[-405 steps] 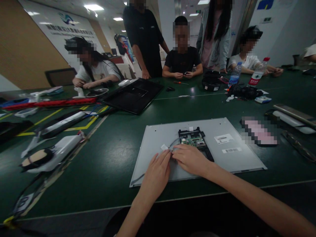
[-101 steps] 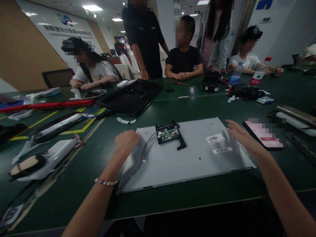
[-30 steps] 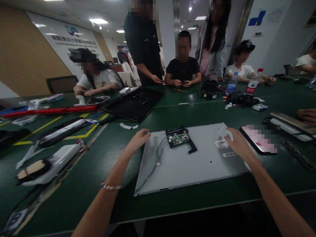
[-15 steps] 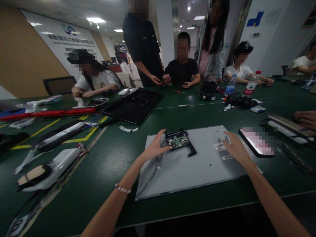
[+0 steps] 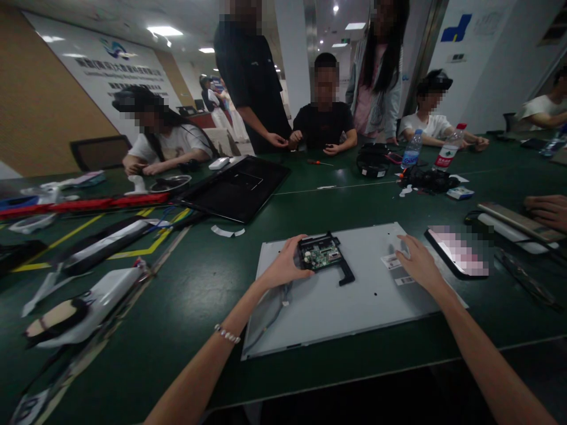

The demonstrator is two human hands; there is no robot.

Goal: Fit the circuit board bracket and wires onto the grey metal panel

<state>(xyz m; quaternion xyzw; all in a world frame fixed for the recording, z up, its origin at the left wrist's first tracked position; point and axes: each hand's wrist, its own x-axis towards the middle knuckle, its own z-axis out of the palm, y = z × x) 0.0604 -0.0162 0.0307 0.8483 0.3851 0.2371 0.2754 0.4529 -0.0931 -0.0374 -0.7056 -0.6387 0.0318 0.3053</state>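
A flat grey display panel (image 5: 336, 307) lies on the green table before me. On its left half sits a green circuit board (image 5: 325, 254) in a black frame with an arm-like piece sticking out at the lower right. My left hand (image 5: 286, 262) grips the left side of that frame, thumb at the near edge and fingers at the far edge. Thin cables (image 5: 283, 301) run from under this hand along the panel. Over the panel's right part, beside white labels (image 5: 404, 281), my right hand (image 5: 419, 262) is open, its fingers apart and curved, holding nothing.
Right of the panel lies a phone (image 5: 458, 254), with a power bank-like device (image 5: 518, 227) beyond. A black monitor shell (image 5: 239, 189) lies ahead left. Bottles (image 5: 449, 147) stand at the back right. Several people sit or stand across the table (image 5: 186, 319).
My left hand has moved slightly onto the board's frame, its thumb reaching farther along the near edge. My right hand stays almost in place. The view has shifted slightly.
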